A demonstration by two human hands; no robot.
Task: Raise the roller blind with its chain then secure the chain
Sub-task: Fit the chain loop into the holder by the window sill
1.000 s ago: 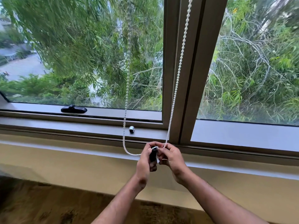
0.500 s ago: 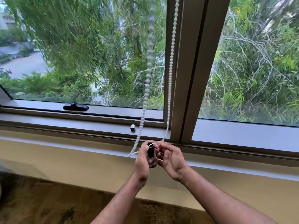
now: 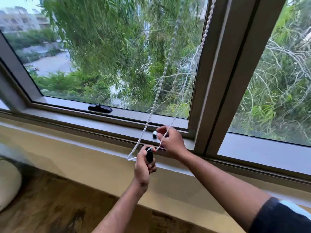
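2 hands work low at the window sill point(image 3: 101, 145). We see the left hand point(image 3: 144, 167) raised on a straight forearm, fist clenched around a black holder point(image 3: 149, 155) held upright, the chain point(image 3: 161, 83) looping into its top. The right hand point(image 3: 171, 140) sits just above and beside it, wrist bent, thumb and forefinger pinching 1 strand of the chain near a small metal peg point(image 3: 154, 133) on the frame point(image 3: 218, 81). Both strands run up across the glass to the top edge; the slack bottom loop hangs left of the holder. A black latch point(image 3: 100, 108) lies further left.
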